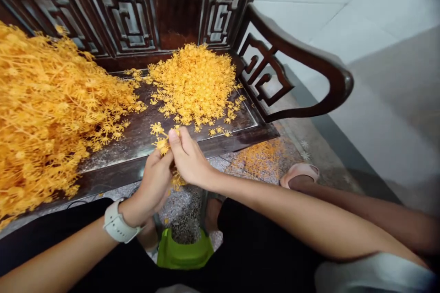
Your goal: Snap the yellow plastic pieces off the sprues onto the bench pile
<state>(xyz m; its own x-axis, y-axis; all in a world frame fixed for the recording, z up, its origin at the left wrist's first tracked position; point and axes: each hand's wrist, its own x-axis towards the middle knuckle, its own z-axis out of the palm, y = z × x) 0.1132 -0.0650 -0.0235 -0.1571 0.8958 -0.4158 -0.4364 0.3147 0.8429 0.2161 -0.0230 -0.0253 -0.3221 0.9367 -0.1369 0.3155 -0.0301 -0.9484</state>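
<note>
My left hand (154, 187) and my right hand (189, 158) meet above the front edge of the bench seat. Their fingers pinch a branching sprig of small orange-yellow flowers (161, 144), and part of it hangs below them. A large tangled heap of long flower stems (51, 100) lies to the left of my hands. Beyond them sits a rounded pile of loose, short flower pieces (194, 84). Several stray pieces lie between this pile and my right hand. A white watch (118, 222) circles my left wrist.
The dark carved wooden bench (137, 142) has a latticed back and a curved armrest (302, 50) at the right. Below it, loose orange pieces (257, 160) lie on the speckled floor. A green container (184, 252) sits between my knees, and a pink slipper (299, 174) lies at the right.
</note>
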